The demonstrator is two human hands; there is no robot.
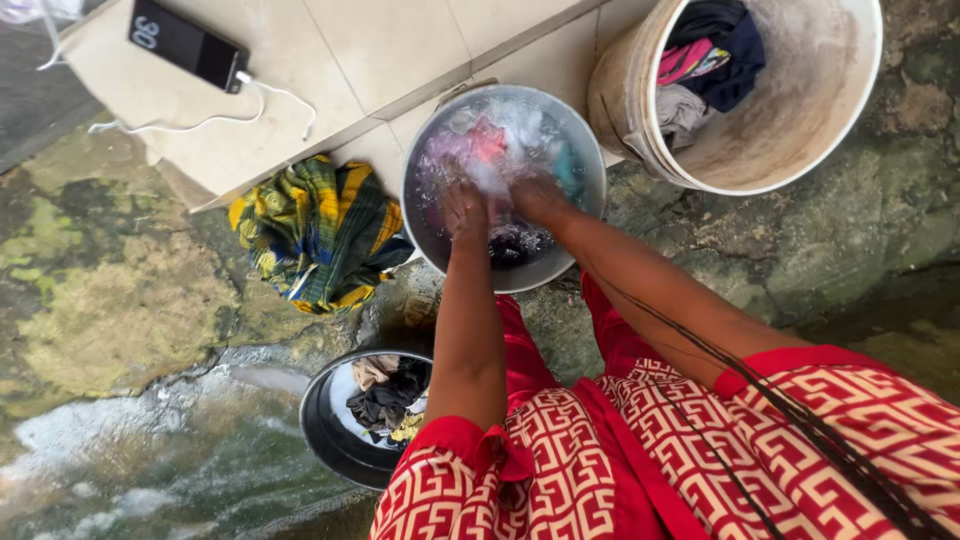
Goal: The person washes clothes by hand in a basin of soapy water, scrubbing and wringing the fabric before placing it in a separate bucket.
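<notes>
From my feed I've got both hands down in the metal basin [425,215], which sits on the wet stone ground just below a tiled step [380,50]. Left hand [463,208] & right hand [538,198] are side by side in soapy water, both pressed onto the wet laundry [490,150], a mix of pink, red and teal cloth w/ a dark piece nearer me. Left grip looks curled down onto the cloth, fingers bunched; right grip likewise closed over fabric, tho suds blur the fingertips so I can't tell how tight either one is. Left of the basin, touching the step's edge, a green-yellow-blue patterned cloth [320,230] lies heaped on the ground. Upper right, a big pale plastic bucket [820,110] leans tilted, w/ dark, pink and grey clothes inside. Near my left elbow a second, darker basin [325,440] holds grey and tan garments. On the step, top left, a black power bank [185,42] w/ a white cable [270,95] plugged in. Foamy water spreads over the ground at bottom left. Red-and-cream patterned sleeves cover my upper arms.
</notes>
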